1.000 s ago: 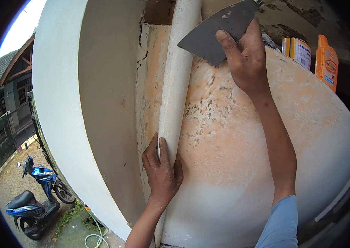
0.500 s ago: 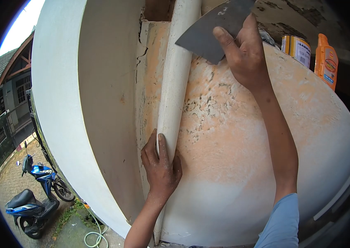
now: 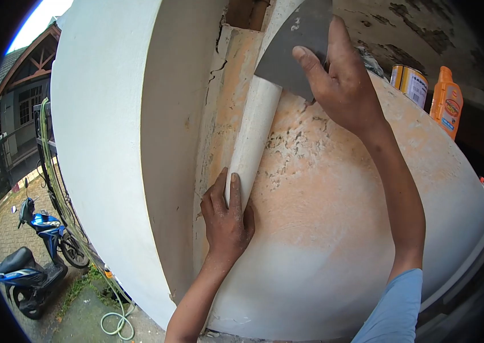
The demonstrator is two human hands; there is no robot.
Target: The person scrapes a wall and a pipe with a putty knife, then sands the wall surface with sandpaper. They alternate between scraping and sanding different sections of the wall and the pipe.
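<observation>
Your right hand (image 3: pixel 350 86) is closed on a broad dark scraper (image 3: pixel 296 54), thumb laid on the blade's face and a finger stretched up along its edge, while your left hand (image 3: pixel 226 226) is wrapped about the lower part of a white pipe (image 3: pixel 259 120), one finger along its front and the thumb on its right side. The pipe slants up from your left hand and passes behind the blade, in front of the wall (image 3: pixel 299 228), whose surface is pitted and orange above and smoother white below. Over the last second your view has swung leftward, and the blade has come further across the pipe: its left corner lay about midway over the width, and now it sits close to the left edge. For the work in hand, that probably means the blade spans most of the pipe's width, with your left hand seeming to steady the pipe below. The scraper's handle has gone past the top of the view, and from this angle you can't be sure whether the blade touches the pipe or only overlaps it. Your left hand keeps its hold. Beyond your right hand, a paint can (image 3: pixel 410 84) and an orange bottle (image 3: pixel 447 106) stand along the wall's top.
</observation>
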